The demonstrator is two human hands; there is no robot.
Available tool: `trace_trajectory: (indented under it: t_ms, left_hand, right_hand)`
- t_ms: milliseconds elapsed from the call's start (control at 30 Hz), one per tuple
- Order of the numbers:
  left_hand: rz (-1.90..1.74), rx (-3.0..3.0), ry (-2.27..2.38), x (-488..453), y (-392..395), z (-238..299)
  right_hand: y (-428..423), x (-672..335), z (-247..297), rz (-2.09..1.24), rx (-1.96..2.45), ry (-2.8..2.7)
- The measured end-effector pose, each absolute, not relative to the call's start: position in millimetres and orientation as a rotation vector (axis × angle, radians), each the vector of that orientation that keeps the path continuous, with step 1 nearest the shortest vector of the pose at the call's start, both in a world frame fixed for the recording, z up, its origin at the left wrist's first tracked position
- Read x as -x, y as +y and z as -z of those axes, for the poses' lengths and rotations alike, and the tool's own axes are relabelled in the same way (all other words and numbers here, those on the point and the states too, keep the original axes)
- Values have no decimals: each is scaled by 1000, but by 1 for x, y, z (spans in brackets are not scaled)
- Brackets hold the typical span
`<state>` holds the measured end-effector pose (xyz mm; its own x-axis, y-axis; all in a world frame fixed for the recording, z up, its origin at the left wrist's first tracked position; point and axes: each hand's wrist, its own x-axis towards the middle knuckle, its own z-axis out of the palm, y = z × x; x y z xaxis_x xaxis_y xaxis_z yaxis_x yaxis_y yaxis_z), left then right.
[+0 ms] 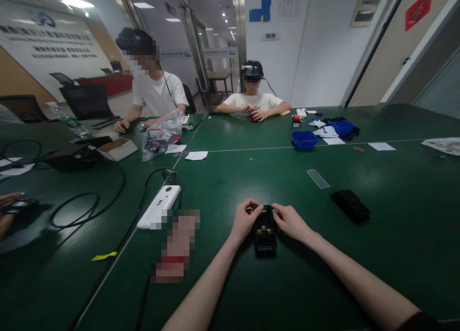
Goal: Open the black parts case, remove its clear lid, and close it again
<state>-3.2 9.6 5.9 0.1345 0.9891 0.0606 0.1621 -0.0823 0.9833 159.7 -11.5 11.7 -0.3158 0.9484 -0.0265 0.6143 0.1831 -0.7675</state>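
On the green table [223,273] in front of me lies a small open black case [266,247] with brass-coloured metal parts [264,232] inside. Its kind is unclear from here. My left hand [247,216] grips the far left corner, thumb on the top edge and fingers curled behind. At the far right corner my right hand [289,220] is closed, with thumb and fingertips pressed against the side. A black fabric-like pouch [350,205] lies to the right of my hands. Beyond it is a clear flat strip [318,178].
A white power bank [160,206] marked 5 and a blurred-out flat object [178,245] lie left. Cables [93,211] cross the left side. A blue tray [304,139] stands farther back. Two people sit across the table, one holding a red object [254,114].
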Motion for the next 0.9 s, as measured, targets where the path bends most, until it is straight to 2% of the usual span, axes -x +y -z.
trace_trajectory:
  t_ms: [233, 333, 500, 667, 900]
  left_hand:
    - [-1056, -1426, 1226, 4, 8, -9]
    - [-1038, -1371, 1218, 3, 7, -8]
    - [-1017, -1345, 1201, 3, 7, -6]
    - [-1012, -1333, 1192, 3, 7, -6]
    - [-1019, -1327, 1193, 3, 8, -4]
  right_hand:
    - [20, -215, -6, -50, 1809, -1990]
    - [32, -246, 3, 211, 2026, -1894]
    - [34, -251, 13, 207, 2200, -1989]
    - [15, -204, 7, 182, 1911, -2199]
    - [-11, -158, -8, -35, 1640, -2407]
